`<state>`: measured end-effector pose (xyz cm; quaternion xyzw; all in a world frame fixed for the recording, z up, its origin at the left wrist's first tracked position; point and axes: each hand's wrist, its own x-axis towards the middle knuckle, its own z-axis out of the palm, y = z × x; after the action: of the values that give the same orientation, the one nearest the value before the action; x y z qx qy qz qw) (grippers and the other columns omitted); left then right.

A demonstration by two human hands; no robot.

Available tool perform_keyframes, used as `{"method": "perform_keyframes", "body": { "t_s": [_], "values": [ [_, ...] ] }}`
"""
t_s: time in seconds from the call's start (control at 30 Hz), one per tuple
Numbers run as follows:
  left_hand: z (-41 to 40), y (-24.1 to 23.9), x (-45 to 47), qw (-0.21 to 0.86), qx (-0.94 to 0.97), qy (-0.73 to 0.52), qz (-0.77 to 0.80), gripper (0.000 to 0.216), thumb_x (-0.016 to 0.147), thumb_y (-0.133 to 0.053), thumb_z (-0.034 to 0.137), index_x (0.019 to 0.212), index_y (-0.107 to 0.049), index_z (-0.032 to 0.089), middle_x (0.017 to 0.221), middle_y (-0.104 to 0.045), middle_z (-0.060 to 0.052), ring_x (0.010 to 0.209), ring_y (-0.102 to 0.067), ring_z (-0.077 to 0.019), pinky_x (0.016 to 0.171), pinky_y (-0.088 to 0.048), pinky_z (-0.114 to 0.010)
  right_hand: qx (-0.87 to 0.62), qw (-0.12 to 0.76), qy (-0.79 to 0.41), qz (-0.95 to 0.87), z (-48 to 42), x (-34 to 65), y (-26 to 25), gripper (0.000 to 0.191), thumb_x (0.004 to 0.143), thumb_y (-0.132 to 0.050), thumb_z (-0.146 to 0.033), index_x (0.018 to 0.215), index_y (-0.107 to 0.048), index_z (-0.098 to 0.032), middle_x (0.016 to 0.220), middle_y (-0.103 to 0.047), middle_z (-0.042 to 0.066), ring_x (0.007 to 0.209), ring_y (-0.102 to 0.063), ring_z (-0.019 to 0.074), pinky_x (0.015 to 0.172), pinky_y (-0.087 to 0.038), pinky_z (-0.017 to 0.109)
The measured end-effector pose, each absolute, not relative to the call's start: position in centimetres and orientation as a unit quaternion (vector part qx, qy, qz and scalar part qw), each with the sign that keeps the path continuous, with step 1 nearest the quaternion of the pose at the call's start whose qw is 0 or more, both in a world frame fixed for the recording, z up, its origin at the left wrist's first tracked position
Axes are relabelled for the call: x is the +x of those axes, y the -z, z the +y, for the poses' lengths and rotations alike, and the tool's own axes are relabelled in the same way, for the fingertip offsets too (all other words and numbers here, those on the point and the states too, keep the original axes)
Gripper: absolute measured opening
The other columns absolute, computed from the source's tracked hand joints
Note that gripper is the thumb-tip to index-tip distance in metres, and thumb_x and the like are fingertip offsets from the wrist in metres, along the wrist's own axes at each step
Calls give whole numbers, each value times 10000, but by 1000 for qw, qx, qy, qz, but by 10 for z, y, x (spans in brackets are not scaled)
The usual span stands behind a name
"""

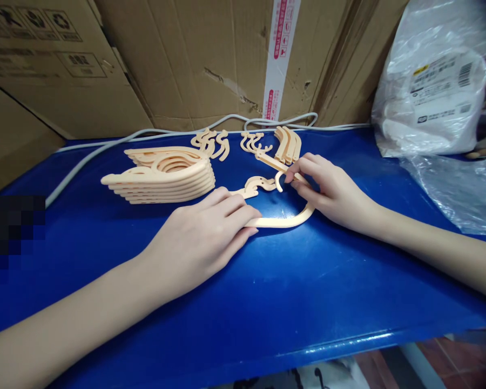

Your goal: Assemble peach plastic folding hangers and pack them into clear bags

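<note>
A peach plastic hanger frame lies flat on the blue table. My left hand rests on its left end, fingers pressed together over the plastic. My right hand pinches the small hook piece at the frame's upper right, fingers closed on it. A stack of finished peach hangers sits just left of the hands. Loose hook parts, more hooks and curved arm pieces lie behind, near the table's back edge.
Cardboard boxes stand along the back. A white cable runs along the table's rear. A plastic bag with labelled goods sits at the right, with loose clear film in front of it. The table's front edge is close.
</note>
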<state>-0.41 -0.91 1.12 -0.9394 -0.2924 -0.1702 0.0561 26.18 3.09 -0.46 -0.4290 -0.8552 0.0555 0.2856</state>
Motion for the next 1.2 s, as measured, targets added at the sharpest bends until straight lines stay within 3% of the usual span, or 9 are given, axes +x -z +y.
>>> {"method": "perform_keyframes", "body": {
  "t_s": [0.2, 0.43, 0.6, 0.73, 0.83, 1.07, 1.2],
  "values": [
    [-8, -10, -3, 63, -938, 164, -297, 221, 1039, -460, 241, 1050, -668, 167, 1058, -670, -82, 985, -608, -288, 766, -526, -412, -431, 300, -52, -849, 34, 263, 7, 133, 940, -483, -139, 943, -596, -210, 905, -626, 57, 850, -550, 234, 766, -404, 374],
    [-3, -8, -4, -8, -937, 178, -300, 236, 1044, -448, 227, 1107, -662, 150, 1222, -637, -117, 1133, -588, -287, 948, -517, -468, -438, 291, -52, -849, 33, 263, 7, 151, 972, -467, -177, 937, -609, -215, 927, -647, 59, 862, -556, 235, 773, -405, 377],
    [-4, -4, -6, -52, -934, 164, -314, 338, 1035, -394, 185, 1294, -605, 134, 1418, -572, -141, 1284, -553, -277, 1083, -479, -482, -445, 295, -52, -844, 34, 263, 9, 163, 978, -459, -192, 925, -611, -215, 947, -660, 66, 864, -559, 241, 784, -413, 390],
    [-3, -3, -7, -37, -934, 168, -315, 494, 943, -342, 51, 1381, -558, 127, 1476, -547, -128, 1358, -517, -250, 1148, -448, -460, -442, 298, -58, -844, 34, 264, 9, 160, 977, -465, -203, 921, -616, -212, 943, -666, 70, 862, -562, 245, 789, -418, 399],
    [-1, -3, -7, -35, -932, 156, -326, 549, 927, -350, 54, 1451, -504, 109, 1514, -520, -141, 1396, -502, -258, 1169, -438, -472, -442, 298, -59, -844, 34, 264, 9, 163, 978, -465, -202, 924, -618, -214, 940, -664, 66, 844, -551, 239, 789, -411, 397],
    [-2, -3, -7, 25, -922, 153, -354, 484, 999, -363, 173, 1460, -492, 98, 1501, -552, -158, 1349, -573, -305, 1045, -554, -488, -449, 304, -57, -838, 35, 264, 9, 134, 963, -473, -192, 943, -601, -227, 872, -646, 50, 811, -543, 241, 790, -414, 412],
    [-8, -10, -6, 104, -911, 155, -367, 416, 1029, -382, 231, 1391, -557, 123, 1362, -671, -122, 1112, -716, -303, 756, -626, -392, -453, 334, -97, -821, 36, 265, 12, 111, 932, -522, -219, 1027, -579, -230, 990, -680, 72, 911, -614, 264, 828, -466, 449]
  ]
}}
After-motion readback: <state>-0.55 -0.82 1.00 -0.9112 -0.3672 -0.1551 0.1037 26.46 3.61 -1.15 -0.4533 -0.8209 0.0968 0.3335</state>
